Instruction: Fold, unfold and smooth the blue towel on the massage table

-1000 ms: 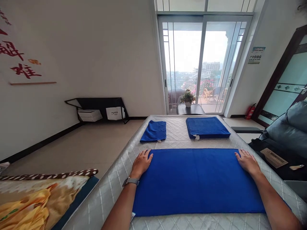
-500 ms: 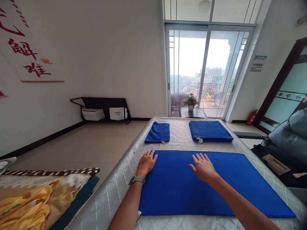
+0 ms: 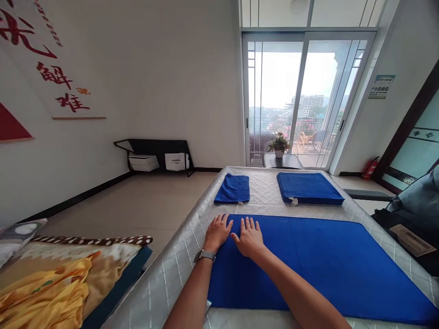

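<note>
A blue towel [image 3: 308, 265] lies spread flat on the quilted silver-white mattress [image 3: 168, 274]. My left hand [image 3: 218, 232] rests on the towel's far left corner, palm down with fingers stretched out; a watch is on that wrist. Close beside it, my right hand [image 3: 249, 238] lies flat on the towel near its far edge, fingers spread. Neither hand grips anything. Beyond the towel sit a small folded blue cloth [image 3: 233, 188] on the left and a neat stack of folded blue towels [image 3: 308, 187] on the right, each showing a white tag.
Yellow cloth [image 3: 51, 292] lies on a patterned blanket at the lower left. A potted plant [image 3: 279, 145] stands on a chair before the glass sliding doors. A black rack [image 3: 157, 148] holds white boxes by the wall. A cardboard piece [image 3: 412, 240] lies at right.
My right hand has slid left across the towel toward my left hand, which stays at the corner. The view has turned slightly left.
</note>
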{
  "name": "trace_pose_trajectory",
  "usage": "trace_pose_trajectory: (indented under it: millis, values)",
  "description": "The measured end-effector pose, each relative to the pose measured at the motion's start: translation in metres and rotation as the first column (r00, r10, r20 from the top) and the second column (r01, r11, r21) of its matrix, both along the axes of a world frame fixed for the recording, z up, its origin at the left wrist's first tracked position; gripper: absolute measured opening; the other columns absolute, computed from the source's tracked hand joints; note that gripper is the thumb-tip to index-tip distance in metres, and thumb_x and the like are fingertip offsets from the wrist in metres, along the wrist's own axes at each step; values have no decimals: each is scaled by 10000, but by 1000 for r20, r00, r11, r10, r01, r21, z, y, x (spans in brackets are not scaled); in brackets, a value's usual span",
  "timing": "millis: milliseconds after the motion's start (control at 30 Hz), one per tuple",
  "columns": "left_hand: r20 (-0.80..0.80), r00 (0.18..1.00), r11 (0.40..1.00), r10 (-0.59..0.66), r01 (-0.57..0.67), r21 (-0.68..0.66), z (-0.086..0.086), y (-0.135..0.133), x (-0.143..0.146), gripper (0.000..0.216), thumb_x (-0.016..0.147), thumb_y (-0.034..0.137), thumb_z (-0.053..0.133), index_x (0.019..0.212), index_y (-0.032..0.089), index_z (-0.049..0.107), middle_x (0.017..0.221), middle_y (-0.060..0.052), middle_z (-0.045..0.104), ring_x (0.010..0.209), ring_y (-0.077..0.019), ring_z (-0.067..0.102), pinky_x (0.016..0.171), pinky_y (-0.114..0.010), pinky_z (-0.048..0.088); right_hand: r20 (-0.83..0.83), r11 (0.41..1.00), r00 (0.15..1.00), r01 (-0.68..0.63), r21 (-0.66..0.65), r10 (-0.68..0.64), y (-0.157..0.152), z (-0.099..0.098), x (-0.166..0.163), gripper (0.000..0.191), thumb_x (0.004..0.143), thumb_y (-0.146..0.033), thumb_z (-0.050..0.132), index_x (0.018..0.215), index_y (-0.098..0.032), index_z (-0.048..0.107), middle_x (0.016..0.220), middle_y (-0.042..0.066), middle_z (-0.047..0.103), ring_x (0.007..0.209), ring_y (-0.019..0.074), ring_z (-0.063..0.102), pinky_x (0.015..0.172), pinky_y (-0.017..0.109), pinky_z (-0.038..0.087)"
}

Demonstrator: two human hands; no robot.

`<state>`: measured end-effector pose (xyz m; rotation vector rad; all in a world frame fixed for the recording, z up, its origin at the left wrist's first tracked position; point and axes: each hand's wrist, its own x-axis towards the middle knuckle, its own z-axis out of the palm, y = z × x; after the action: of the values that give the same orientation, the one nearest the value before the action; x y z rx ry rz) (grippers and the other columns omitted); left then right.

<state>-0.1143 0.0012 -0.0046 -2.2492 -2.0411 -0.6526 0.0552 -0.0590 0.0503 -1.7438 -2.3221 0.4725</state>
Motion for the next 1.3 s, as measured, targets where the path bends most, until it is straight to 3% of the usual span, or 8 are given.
trace_pose_trajectory:
  millis: [333,567,767,1000,1300]
  values:
    - [-24,1000,1000,3,-3,-6,1,-2,1,502,1022,430,395,1403,150,563,1462,-164,563,1347,-298,508,1148,-434,370,6,998,999,50,-43,-49,14,-9,29,829,1003,-609,226,1621,-61,161,1696,158,79,1566,305,17,1238,503,-11]
    - [0,1000,1000,-13,13,-24,7,-4,3,495,1026,427,391,1402,155,566,1468,-154,562,1342,-285,515,1149,-423,366,61,997,996,69,-17,-68,19,-16,47,862,990,-665,147,1626,-84,158,1693,148,113,1567,273,43,1240,499,-12]
    - [11,1000,999,-11,11,-31,3,-2,2,492,1024,434,394,1401,167,565,1473,-150,560,1337,-284,516,1152,-427,357,113,994,988,104,-12,-102,17,-18,76,884,980,-694,84,1631,-98,139,1693,133,130,1567,248,65,1241,477,-20]
    - [-16,1000,999,-10,10,-49,-1,0,-1,524,1029,466,359,1420,171,545,1479,-143,551,1348,-279,503,1150,-420,353,170,983,972,174,-64,-161,11,-18,112,901,957,-706,2,1637,-116,46,1707,77,68,1569,203,-19,1238,422,-93]
    - [-50,999,1000,-13,11,-28,-7,4,-2,519,1021,453,371,1415,170,553,1468,-138,563,1354,-275,507,1156,-415,349,180,974,960,222,-36,-212,5,-26,163,948,937,-754,19,1635,-113,36,1707,80,44,1568,224,-34,1238,453,-102]
